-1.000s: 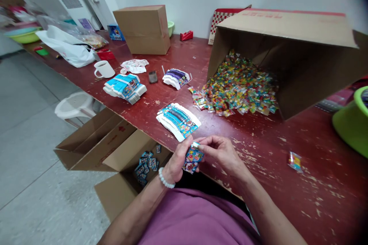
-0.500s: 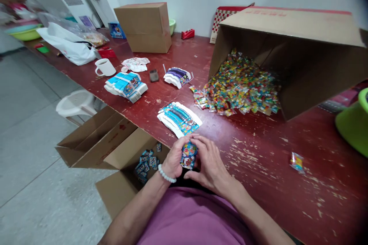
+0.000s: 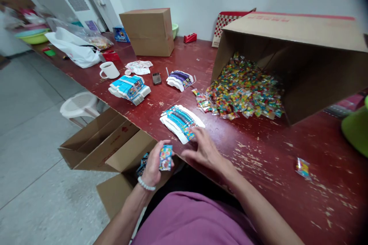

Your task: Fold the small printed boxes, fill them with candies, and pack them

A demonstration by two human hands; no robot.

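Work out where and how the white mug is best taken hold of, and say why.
I'd grip the handle of the white mug, coming from the person's left. The loop sticks out that way, the mug stands upright, and the bundled blue cartons sit close on its near side.

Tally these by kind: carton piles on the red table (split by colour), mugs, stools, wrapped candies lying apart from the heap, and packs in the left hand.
Blue carton piles: 2
Purple carton pile: 1
White mug: 1
White stool: 1
Lone candy: 1
Blue pack in left hand: 1
Total: 7
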